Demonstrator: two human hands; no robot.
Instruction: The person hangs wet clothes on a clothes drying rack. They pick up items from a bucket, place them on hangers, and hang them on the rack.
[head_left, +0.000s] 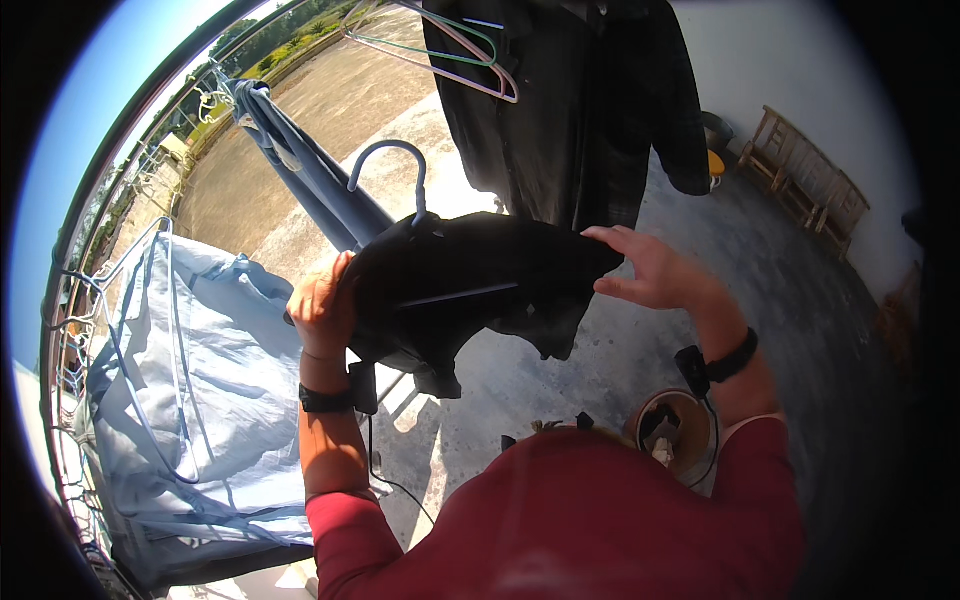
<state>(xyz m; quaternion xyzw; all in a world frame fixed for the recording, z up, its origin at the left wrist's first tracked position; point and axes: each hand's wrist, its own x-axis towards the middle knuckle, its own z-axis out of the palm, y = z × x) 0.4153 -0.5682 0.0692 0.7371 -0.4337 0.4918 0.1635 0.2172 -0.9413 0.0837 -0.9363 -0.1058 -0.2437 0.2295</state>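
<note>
In front of me a black garment (480, 262) hangs on a clothes hanger, whose pale blue-grey hook (386, 146) rises above the cloth. The hanger's bar shows as a thin light line across the garment's dark middle. My left hand (321, 306) grips the garment at its left shoulder, fingers wrapped round the cloth. At the opposite shoulder, my right hand (645, 266) pinches the edge between thumb and fingers. The garment's lower edge hangs loose and uneven over the concrete floor (517, 390). Folds hide most of the hanger's arms.
A metal drying rail (142, 90) curves along the left, with several hangers on it. Light-blue fabric (225, 375), blue trousers (300, 165) and a long black garment (555, 105) hang nearby. A round bucket (694, 427) stands close on my right; a wooden bench (802, 176) lines the wall.
</note>
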